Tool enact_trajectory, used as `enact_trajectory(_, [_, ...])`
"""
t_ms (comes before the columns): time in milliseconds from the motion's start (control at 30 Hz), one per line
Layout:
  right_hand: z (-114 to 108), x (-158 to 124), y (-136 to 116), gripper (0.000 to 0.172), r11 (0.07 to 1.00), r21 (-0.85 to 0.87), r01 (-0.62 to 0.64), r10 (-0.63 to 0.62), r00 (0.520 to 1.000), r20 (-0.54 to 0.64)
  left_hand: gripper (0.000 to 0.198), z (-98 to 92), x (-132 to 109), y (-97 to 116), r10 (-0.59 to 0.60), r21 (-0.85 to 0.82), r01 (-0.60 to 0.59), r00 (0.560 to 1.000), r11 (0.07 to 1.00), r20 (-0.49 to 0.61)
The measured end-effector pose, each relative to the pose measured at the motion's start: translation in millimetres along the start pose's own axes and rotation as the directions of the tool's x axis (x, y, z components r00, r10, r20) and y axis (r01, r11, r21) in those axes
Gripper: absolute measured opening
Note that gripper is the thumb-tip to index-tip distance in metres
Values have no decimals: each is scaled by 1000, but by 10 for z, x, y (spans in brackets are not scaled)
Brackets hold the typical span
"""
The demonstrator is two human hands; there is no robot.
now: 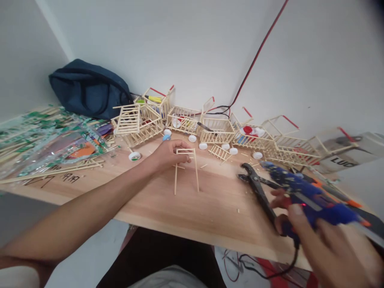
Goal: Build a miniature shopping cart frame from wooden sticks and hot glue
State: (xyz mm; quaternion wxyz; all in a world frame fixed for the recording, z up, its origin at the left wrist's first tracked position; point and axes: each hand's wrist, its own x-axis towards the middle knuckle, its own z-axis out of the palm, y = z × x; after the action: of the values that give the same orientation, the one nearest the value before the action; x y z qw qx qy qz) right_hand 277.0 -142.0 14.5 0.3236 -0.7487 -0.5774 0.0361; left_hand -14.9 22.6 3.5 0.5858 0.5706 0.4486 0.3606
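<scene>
Upper left, one blue bag [90, 88] is sitting. At centre, the left hand [170, 154] is pinching one two-legged stick frame [186, 153], fingers nearly closed. Right of centre, one pair of pliers [258, 190] is lying; lower right, the right hand [321, 244] is curling around one blue glue gun [312, 200].

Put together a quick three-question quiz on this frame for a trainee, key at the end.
1. True or false: the left hand holds a small stick frame.
2. What is the main colour of the corded tool in the right hand? (a) yellow (b) blue (c) white
3. Fill in: the dark bag sits towards the ____ end of the table.

Key: 1 true; 2 b; 3 left.
</scene>
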Motion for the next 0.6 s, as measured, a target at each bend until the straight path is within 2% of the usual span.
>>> enact_trajectory(100, [314,-21,-385,30,948,317,25,-87,979,183,29,-24,-7,13,33,35,-33,999,999,-10])
enact_trajectory(167, [521,-24,-512,34,901,434,24,-136,964,228,29,-36,-7,11,48,48,-48,999,998,-15])
enact_trajectory(333, [854,-55,-679,39,901,434,1,-104,972,213,27,-52,-2,6,79,147,-70,995,987,-56])
enact_trajectory(600, [932,-87,-794,39,940,338,37,-121,965,231,21,-70,-11,17,177,238,-163,983,958,-40])
